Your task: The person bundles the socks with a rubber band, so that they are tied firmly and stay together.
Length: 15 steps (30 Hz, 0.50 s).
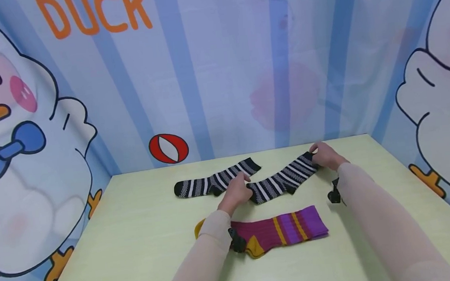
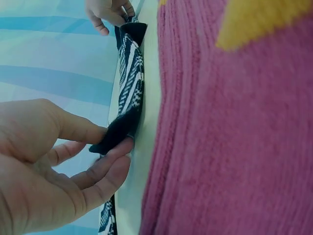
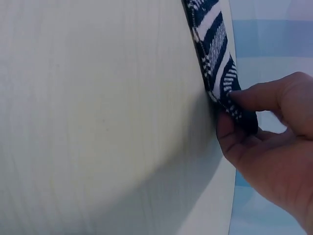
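A black-and-white striped sock lies between my two hands, toe to the left and cuff to the right. My left hand pinches its black toe, thumb above and fingertips underneath. At the other end, my right hand grips the cuff between thumb and fingers, the edge slightly raised off the table. A matching striped sock lies flat to the left, partly behind my left hand.
Nearer me lies a pair of maroon and purple socks with mustard heel and stripes, partly hidden by my left wrist. The pale table meets a blue striped backdrop at the back, with duck drawings on both sides.
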Motion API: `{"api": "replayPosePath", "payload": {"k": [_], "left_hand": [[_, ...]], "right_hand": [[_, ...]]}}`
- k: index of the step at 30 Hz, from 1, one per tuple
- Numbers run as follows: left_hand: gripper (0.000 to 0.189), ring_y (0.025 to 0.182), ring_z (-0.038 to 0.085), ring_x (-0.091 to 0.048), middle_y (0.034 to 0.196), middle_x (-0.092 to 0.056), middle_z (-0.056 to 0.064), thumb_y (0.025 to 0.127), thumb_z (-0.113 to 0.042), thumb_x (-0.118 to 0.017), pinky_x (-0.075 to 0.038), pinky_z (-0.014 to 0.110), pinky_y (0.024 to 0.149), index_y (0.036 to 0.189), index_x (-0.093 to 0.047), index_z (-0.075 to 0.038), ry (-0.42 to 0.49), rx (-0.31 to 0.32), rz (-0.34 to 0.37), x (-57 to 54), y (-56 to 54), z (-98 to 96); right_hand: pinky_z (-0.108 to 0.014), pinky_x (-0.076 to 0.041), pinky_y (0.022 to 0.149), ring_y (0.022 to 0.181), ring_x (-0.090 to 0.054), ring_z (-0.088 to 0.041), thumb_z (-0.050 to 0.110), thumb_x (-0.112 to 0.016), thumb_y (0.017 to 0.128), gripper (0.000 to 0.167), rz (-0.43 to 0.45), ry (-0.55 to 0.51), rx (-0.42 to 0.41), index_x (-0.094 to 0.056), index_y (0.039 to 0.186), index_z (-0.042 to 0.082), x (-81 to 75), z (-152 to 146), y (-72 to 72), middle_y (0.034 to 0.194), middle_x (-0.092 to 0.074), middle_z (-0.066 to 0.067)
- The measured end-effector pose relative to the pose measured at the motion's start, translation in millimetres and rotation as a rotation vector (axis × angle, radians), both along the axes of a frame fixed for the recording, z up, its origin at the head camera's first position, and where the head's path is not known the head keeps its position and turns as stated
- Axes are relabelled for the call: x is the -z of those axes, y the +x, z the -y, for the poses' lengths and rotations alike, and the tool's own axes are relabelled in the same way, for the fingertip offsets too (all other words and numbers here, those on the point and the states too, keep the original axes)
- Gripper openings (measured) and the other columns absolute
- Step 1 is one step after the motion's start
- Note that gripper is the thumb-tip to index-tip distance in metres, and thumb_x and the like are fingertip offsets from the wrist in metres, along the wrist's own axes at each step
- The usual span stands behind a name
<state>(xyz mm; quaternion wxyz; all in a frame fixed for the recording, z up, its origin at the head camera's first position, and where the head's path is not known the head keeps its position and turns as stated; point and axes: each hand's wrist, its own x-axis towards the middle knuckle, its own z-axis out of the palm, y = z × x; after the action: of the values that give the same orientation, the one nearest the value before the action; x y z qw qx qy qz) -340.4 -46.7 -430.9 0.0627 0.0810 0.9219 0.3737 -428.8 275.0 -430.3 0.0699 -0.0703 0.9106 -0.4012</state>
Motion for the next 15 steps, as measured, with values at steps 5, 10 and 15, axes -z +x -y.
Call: {"api": "replayPosePath", "payload": {"k": [5,10,15], "left_hand": [[0.031,0.063,0.015,-0.039,0.154,-0.042,0.010,0.088,0.009,-0.053,-0.036,0.028,0.055,0.113,-0.064,-0.005,0.003,0.043,0.027,3.4,-1.3,3.5],[0.033,0.069,0.016,-0.037,0.152,-0.043,0.014,0.090,0.009,-0.051,-0.034,0.029,0.054,0.116,-0.069,-0.003,0.031,0.039,0.036,0.8,0.1,4.9],[0.037,0.075,0.019,-0.044,0.149,-0.047,0.015,0.093,0.004,-0.051,-0.039,0.031,0.061,0.127,-0.065,-0.003,0.054,0.031,0.037,-1.7,3.2,5.4]], "right_hand": [[-0.032,-0.037,0.065,0.091,-0.041,-0.029,-0.014,-0.049,0.085,0.048,0.018,-0.073,-0.043,-0.054,0.133,-0.011,0.6,-4.3,2.9,0.145,-0.036,-0.034],[-0.032,-0.045,0.071,0.108,-0.046,-0.032,-0.013,-0.050,0.086,0.052,0.042,-0.086,-0.063,-0.050,0.138,-0.012,-1.1,-7.6,5.3,0.146,-0.038,-0.034],[-0.037,-0.050,0.074,0.092,-0.052,-0.027,-0.013,-0.049,0.089,0.054,0.079,-0.136,-0.048,-0.044,0.142,-0.013,-1.6,-10.7,9.7,0.143,-0.039,-0.035]]}}
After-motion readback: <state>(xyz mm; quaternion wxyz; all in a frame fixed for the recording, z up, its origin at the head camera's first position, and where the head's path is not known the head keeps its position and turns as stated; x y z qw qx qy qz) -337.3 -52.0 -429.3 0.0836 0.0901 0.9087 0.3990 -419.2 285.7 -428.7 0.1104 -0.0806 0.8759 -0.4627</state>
